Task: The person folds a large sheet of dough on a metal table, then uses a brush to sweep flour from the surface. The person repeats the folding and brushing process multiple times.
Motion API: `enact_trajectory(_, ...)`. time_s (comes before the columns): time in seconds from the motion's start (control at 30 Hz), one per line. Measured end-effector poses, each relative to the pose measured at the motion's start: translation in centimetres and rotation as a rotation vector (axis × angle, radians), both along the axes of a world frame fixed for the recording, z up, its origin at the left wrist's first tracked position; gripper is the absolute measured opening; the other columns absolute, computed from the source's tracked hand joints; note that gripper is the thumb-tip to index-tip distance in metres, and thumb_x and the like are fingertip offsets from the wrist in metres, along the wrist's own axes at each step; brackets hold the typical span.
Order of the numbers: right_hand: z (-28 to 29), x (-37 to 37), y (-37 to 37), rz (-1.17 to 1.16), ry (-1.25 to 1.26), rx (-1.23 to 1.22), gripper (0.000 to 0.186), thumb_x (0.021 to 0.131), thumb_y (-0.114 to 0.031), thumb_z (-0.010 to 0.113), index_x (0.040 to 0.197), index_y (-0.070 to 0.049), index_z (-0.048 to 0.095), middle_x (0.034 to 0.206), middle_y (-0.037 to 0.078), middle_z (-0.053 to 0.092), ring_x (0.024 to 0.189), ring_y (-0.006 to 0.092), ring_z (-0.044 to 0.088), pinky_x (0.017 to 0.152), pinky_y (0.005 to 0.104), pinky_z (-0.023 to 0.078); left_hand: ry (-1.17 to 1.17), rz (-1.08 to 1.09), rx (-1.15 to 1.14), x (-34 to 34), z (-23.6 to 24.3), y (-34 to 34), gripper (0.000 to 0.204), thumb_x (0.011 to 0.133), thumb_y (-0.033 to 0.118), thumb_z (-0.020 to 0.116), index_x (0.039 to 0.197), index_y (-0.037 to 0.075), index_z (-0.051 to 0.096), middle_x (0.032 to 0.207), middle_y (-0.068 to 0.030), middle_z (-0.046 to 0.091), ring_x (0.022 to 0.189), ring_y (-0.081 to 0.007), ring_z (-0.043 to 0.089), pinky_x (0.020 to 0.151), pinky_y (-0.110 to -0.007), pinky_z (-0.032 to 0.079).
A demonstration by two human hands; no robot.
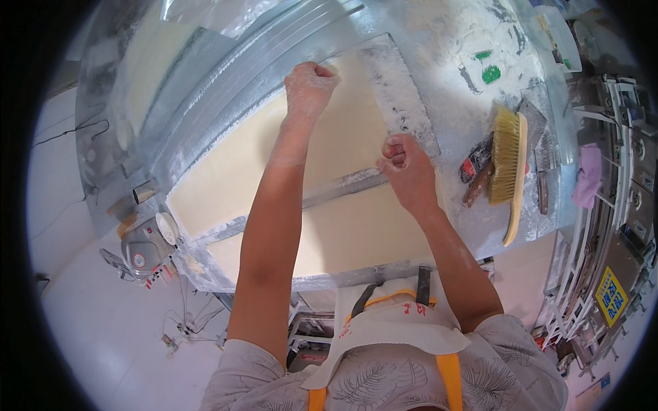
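Observation:
A wide pale dough sheet (343, 130) lies flat on the floured table. Nearer to me is a second, narrower dough sheet (363, 233), with a floury strip of table between the two. My left hand (310, 89) is closed, fingertips pinched together over the far edge of the wide sheet. Over that sheet's near right corner, my right hand (410, 175) is also closed, with curled fingers and the thumb against them. What either hand grips, if anything, cannot be made out. White flour dusts both hands.
Right of the dough lie a bench brush (508, 168), a wooden-handled scraper (538, 123) and a dark tool with a wooden handle (478, 181). Loose flour (486, 41) covers the far right. A grey scale-like device (145, 250) stands by the left edge. Racks (596, 226) stand at right.

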State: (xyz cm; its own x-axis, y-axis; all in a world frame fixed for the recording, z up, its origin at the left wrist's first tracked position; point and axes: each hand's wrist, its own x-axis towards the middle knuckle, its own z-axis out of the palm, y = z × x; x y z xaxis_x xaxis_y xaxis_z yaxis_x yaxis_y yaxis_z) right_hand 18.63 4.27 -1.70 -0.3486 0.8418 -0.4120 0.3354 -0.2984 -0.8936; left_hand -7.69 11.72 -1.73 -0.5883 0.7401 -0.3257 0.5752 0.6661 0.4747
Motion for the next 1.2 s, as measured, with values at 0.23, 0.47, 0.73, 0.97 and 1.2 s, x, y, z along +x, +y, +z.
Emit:
enact_trajectory(0.23, -0.4, 0.1, 0.0, -0.008, 0.030, 0.007, 0.040, 0.084, 0.001, 0.080, 0.119, -0.003, 0.062, 0.094, 0.009, 0.068, 0.081, 0.0224, 0.068, 0.078, 0.0369, 0.057, -0.005, -0.012, -0.033, 0.3, 0.7, 0.2, 0.024, 0.083, 0.023, 0.086, 0.093, 0.002, 0.080, 0.080, -0.0082, 0.077, 0.072, -0.0154, 0.073, 0.069, -0.032, 0.058)
enact_trajectory(0.47, -0.5, 0.3, -0.1, -0.006, 0.017, 0.021, 0.040, 0.085, -0.001, 0.081, 0.121, -0.004, 0.062, 0.096, 0.008, 0.069, 0.083, 0.0213, 0.068, 0.078, 0.0359, 0.058, -0.299, 0.037, 0.097, 0.8, 2.2, 1.7, 0.021, 0.087, 0.011, 0.079, 0.105, 0.000, 0.077, 0.087, -0.0092, 0.075, 0.075, -0.0155, 0.072, 0.067, -0.031, 0.057)
enact_trajectory(0.73, -0.2, 0.7, 0.1, 0.029, -0.050, 0.044, 0.040, 0.089, -0.004, 0.081, 0.125, -0.003, 0.062, 0.099, 0.008, 0.070, 0.084, 0.0184, 0.069, 0.078, 0.0337, 0.059, -0.622, 0.138, 0.188, 1.1, 2.7, 4.1, 0.018, 0.094, 0.002, 0.074, 0.111, -0.005, 0.073, 0.094, -0.0104, 0.075, 0.077, -0.0167, 0.073, 0.068, -0.028, 0.059)
enact_trajectory(0.97, -1.8, 1.2, -0.7, 0.071, -0.197, 0.231, 0.035, 0.090, -0.009, 0.081, 0.121, -0.007, 0.065, 0.093, 0.011, 0.070, 0.080, 0.0254, 0.072, 0.076, 0.0395, 0.058, -0.517, 0.180, 0.310, 2.5, 0.5, 3.8, 0.017, 0.098, 0.005, 0.074, 0.112, -0.005, 0.071, 0.092, -0.0107, 0.073, 0.078, -0.0171, 0.073, 0.073, -0.029, 0.062)
enact_trajectory(1.2, 1.1, 3.9, 12.5, 0.057, -0.268, 0.329, 0.023, 0.099, -0.019, 0.073, 0.116, -0.005, 0.068, 0.090, 0.014, 0.072, 0.085, 0.0286, 0.074, 0.076, 0.0418, 0.057, 0.005, -0.172, 0.089, 2.9, 0.8, 4.7, 0.019, 0.096, 0.015, 0.075, 0.110, 0.002, 0.071, 0.090, -0.0124, 0.074, 0.079, -0.0273, 0.075, 0.073, -0.040, 0.062)
